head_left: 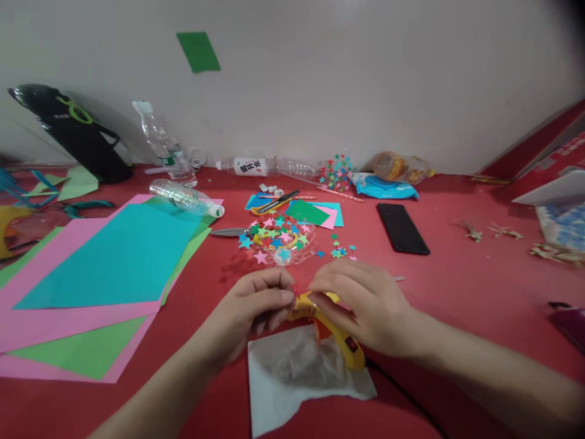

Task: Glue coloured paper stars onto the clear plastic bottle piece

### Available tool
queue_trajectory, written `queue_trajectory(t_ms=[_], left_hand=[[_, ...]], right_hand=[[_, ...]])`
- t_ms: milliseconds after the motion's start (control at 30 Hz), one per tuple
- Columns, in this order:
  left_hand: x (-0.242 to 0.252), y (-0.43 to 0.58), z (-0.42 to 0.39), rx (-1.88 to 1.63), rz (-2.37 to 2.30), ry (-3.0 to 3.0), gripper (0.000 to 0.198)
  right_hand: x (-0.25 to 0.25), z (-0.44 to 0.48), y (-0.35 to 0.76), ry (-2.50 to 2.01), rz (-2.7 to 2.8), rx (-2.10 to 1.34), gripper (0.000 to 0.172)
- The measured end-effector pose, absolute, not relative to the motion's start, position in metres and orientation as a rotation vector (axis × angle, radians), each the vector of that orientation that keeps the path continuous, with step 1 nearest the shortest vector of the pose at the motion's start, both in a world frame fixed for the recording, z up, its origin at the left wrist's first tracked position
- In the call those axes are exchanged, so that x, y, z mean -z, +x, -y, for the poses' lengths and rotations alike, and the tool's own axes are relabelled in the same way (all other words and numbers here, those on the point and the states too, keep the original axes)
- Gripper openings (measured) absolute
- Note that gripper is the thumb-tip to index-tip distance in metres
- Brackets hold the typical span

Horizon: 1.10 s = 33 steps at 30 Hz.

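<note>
Item 1. Left hand (pixel 256 305): fingers curled and drawn into a narrow pinch, tips set against the front end of the yellow glue gun (pixel 342 344). Whether anything small is pinched between them cannot be told.

Item 2. Right hand (pixel 365 311): closed over the top of the yellow glue gun, which is gripped from above. The gun's body is seen running toward 5 o'clock from under the palm, with a black cord trailing from it.

Item 3. White sheet (pixel 301 384): crumpled, laid on the red table (pixel 479 292) at 6 o'clock of the hands, directly beneath the gun.

Item 4. Heap of paper stars (pixel 276 239): many colours, found just beyond the hands at 12 o'clock.

Item 5. Black phone (pixel 402 227): laid flat at 1 o'clock.

Item 6. Coloured paper sheets (pixel 105 268): teal, pink and green, stacked at 9 to 10 o'clock; a clear bottle (pixel 185 198) is laid across their far corner.

Item 7. Labelled bottle (pixel 265 166): laid on its side by the wall at 12 o'clock.
</note>
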<state>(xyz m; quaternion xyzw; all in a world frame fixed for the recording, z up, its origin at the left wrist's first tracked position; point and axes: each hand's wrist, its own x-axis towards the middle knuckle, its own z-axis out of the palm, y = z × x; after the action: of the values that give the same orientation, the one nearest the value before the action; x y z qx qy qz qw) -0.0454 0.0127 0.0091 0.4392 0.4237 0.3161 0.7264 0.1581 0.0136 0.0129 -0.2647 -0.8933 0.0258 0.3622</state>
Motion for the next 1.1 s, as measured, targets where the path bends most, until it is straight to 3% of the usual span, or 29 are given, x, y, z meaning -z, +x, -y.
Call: queue_trajectory(t_ms=[333,600,833,1100], left_hand=[[-0.010,-0.043,-0.012,-0.587,-0.909,1.014,0.018],[-0.016,-0.063,-0.021,-1.263,-1.415,2.070,0.008],[0.006,-0.059,-0.029,-1.247,-1.588,2.474,0.017],[0.002,-0.056,-0.026,-1.258,-1.580,2.430,0.017]], right_hand=[[-0.007,-0.015,0.160,-0.545,2.327,-0.012,0.010],[-0.019,-0.022,0.164,-0.772,2.295,-0.059,0.013],[-0.043,-0.034,0.153,-0.810,2.372,-0.091,0.012],[-0.041,-0.045,0.151,-0.849,2.212,-0.361,0.006]])
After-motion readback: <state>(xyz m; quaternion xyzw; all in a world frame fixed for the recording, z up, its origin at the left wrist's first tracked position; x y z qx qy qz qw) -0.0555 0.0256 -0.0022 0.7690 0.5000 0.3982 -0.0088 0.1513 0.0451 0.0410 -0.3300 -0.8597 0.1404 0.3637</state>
